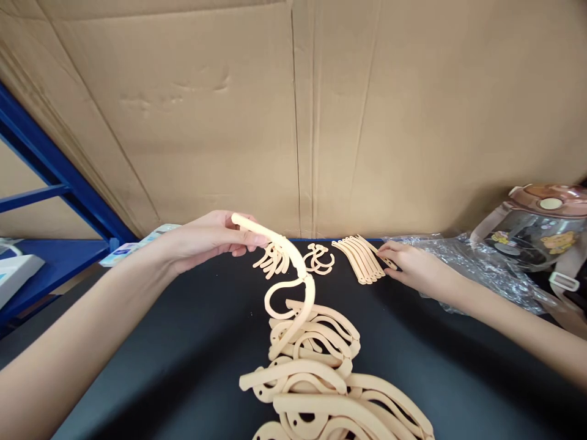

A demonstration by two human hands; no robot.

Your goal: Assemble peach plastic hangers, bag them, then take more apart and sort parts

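The left arm came in from the near left and reached far across the counter (192, 354), its wrist fairly straight and the left hand (220, 238) held in front of the cardboard (206, 122). That hand grasped a beige piece (297, 260) by its upper bar, thumb along the near side and fingers curled behind; the bar sloped down to the right, bent at a joint, and its curved lower part hung in front of the far end of a pile (316, 403) of similar parts. Whether its tip touched the pile could not be told. The right arm stretched in from the near right, the right hand (413, 263) low, fingers pointing left, with thumb and fingertips pinching the near end of a strip (389, 264). This strip lay at the right edge of a row of strips (358, 260), set side by side. Left of the row were a few hooks (316, 263), and farther left a cluster of small parts (277, 260), partly behind the held piece. Clear plastic (486, 269) lay under and beyond the right forearm, with a bottle (536, 232) at the far right.
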